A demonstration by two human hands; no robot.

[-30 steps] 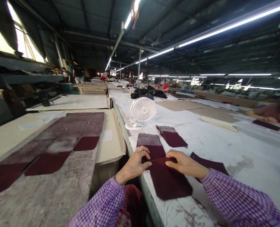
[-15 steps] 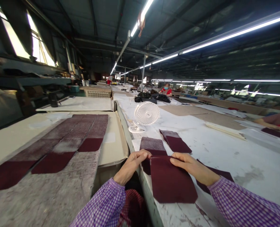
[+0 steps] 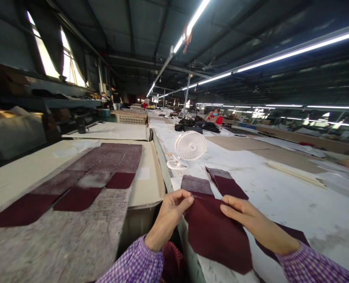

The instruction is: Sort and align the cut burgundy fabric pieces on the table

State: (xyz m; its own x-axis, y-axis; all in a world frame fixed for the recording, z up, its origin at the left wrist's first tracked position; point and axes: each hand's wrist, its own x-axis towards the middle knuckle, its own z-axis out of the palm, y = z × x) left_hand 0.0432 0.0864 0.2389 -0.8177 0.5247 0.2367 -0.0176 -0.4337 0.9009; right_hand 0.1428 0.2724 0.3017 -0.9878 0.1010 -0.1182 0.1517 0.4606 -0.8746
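Observation:
A dark maroon fabric piece point(image 3: 218, 236) with cut corners is held up between my hands over the white table point(image 3: 268, 196). My left hand point(image 3: 174, 212) pinches its upper left corner between thumb and finger. On its upper right edge, my right hand point(image 3: 248, 218) grips with the thumb on top and the fingers partly hidden behind. Just beyond lies another piece with a greyish upper part point(image 3: 196, 184). A second maroon piece point(image 3: 230, 185) rests to the right of that one. Part of one more dark maroon piece point(image 3: 294, 234) shows beyond my right wrist.
A white clip fan point(image 3: 190, 145) stands on the table ahead. To the left, maroon pieces point(image 3: 76, 198) lie in rows on a greyish board point(image 3: 82, 239). A gap separates the two tables. Pale strips point(image 3: 296, 174) lie to the right. A person in red point(image 3: 215, 116) is farther back.
My view has turned slightly left. The fabric piece has tilted, its lower edge now slanting down to the right, while both hands keep their hold on it.

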